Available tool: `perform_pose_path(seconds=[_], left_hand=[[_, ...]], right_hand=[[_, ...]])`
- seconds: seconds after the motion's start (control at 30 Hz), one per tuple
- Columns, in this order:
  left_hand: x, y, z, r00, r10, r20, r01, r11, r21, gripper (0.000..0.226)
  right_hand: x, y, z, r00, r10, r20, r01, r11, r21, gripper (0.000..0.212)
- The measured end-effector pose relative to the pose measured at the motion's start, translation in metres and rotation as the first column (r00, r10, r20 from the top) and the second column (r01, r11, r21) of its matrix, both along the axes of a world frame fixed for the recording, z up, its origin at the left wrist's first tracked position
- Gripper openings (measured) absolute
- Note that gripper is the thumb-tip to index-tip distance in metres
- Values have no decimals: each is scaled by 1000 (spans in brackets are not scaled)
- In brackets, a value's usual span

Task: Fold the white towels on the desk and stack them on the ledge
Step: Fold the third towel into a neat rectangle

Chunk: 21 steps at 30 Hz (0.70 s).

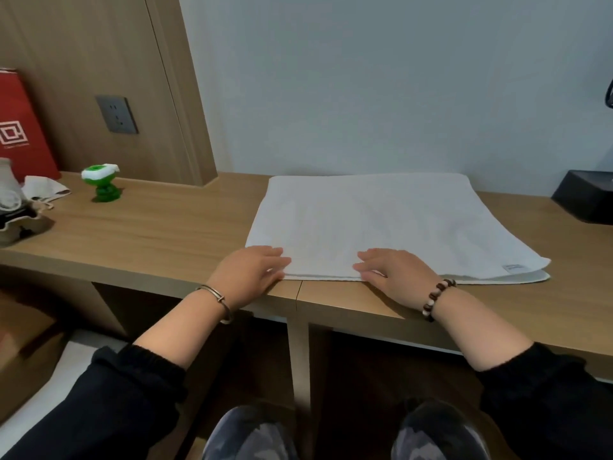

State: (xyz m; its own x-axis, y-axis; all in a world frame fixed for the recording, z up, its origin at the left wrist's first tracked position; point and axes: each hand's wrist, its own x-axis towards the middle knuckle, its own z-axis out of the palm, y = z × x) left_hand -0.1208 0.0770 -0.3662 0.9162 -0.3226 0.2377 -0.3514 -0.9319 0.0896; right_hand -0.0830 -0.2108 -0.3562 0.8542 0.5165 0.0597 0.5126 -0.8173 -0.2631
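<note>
A white towel (381, 220), folded over once into two layers, lies flat on the wooden desk (159, 234), its far edge against the pale wall. A small label shows at its near right corner. My left hand (252, 270) rests at the towel's near left corner, fingers straight and touching the edge. My right hand (391, 267) lies flat on the near edge towards the middle, fingers pointing left and pressing the cloth down.
A green and white figurine (104, 182) stands on the desk's left part. Further left are a red paper bag (23, 127), a crumpled cloth (43, 189) and a dark-rimmed container (13, 217). A black box (587, 199) sits at the right edge. A wall socket (116, 114) is on the wood panel.
</note>
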Motion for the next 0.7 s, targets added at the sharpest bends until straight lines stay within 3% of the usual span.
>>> perform_pose_path(seconds=[0.17,0.3,0.4,0.5,0.7], left_hand=[[-6,15,9,999,-42,27,38,990,132,26],[-8,15,15,995,-20,98,-3,973,231,30],[-13,18,21,973,-110,205,63,973,223,24],[-21,17,18,963,-156,220,85,950,300,23],[-22,17,8,973,-73,217,55,995,87,10]], right_hand=[[3,35,12,986,-62,157,78,993,-93,37],[2,39,16,981,-79,175,105,984,-143,39],[0,39,16,979,-76,189,111,977,-182,39],[-3,40,17,979,-70,193,112,971,-212,38],[-8,43,22,983,-31,178,80,959,-273,23]])
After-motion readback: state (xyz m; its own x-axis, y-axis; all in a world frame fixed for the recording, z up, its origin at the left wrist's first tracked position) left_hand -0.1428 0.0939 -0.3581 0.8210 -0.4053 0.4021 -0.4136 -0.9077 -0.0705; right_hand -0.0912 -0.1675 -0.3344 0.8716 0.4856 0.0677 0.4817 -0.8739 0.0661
